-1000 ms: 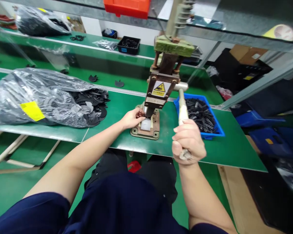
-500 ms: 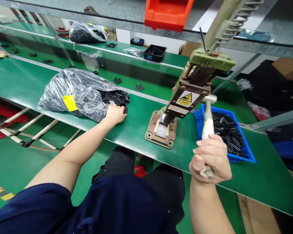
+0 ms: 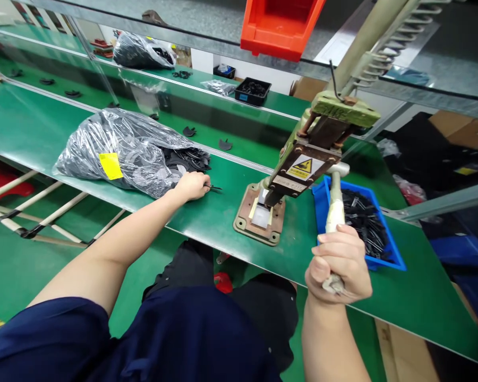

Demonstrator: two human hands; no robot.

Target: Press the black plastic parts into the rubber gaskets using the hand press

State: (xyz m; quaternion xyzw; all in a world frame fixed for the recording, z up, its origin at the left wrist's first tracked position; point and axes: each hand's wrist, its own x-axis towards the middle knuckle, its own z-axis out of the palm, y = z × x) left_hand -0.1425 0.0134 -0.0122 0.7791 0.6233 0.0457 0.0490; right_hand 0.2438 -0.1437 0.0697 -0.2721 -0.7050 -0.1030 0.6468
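One hand press (image 3: 302,164) with one lever handle (image 3: 334,207). Two plastic bags of black parts: one near (image 3: 119,154), one far (image 3: 141,50). One blue bin (image 3: 382,254), one black tray (image 3: 252,90), one orange bin (image 3: 281,26). Loose black pieces on the far belt (image 3: 223,127): seemingly about eight. Two hands: left hand (image 3: 191,185), right hand (image 3: 340,262).

Bare green worktop (image 3: 219,212) lies open between the plastic bag (image 3: 119,154) and the press (image 3: 298,170); a blue bin (image 3: 382,254) crowds the press's far side.
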